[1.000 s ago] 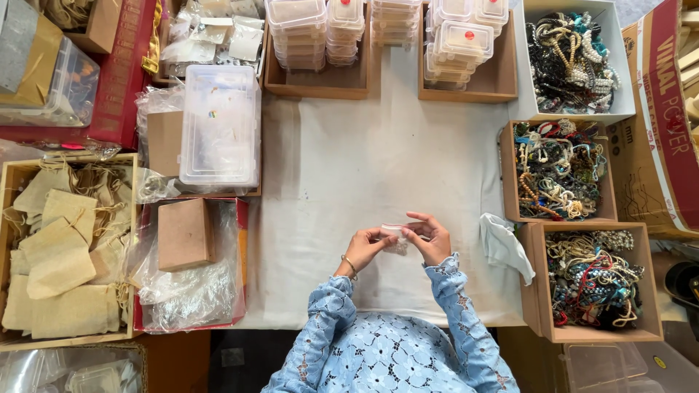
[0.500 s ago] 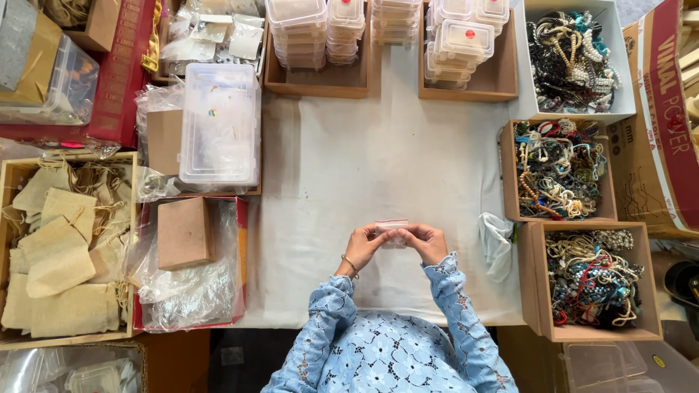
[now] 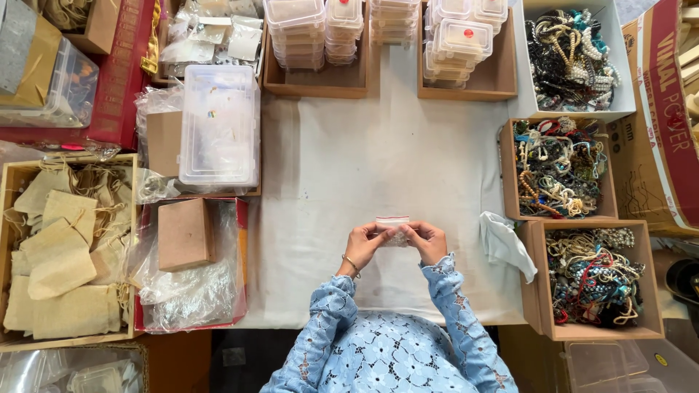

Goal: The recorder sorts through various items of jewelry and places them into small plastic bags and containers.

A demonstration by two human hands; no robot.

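Note:
A small clear zip bag (image 3: 392, 225) with a red strip along its top is pinched between both hands above the white cloth-covered table (image 3: 378, 160). My left hand (image 3: 365, 244) grips its left edge, a thin bangle on the wrist. My right hand (image 3: 427, 241) grips its right edge. Something small and pale lies inside the bag; I cannot tell what. Both sleeves are light blue lace.
Cardboard boxes of tangled bead jewellery (image 3: 559, 169) line the right side, with a white cloth (image 3: 504, 244) beside them. Stacked clear lidded boxes (image 3: 298, 33) sit at the back. Left: a clear plastic case (image 3: 220, 124), a brown box (image 3: 183, 234), burlap pouches (image 3: 62, 247).
A second ago the bag hung lower with my right fingers spread. Both hands have since closed on its top edge and hold it upright; the white cloth on the right shifted slightly.

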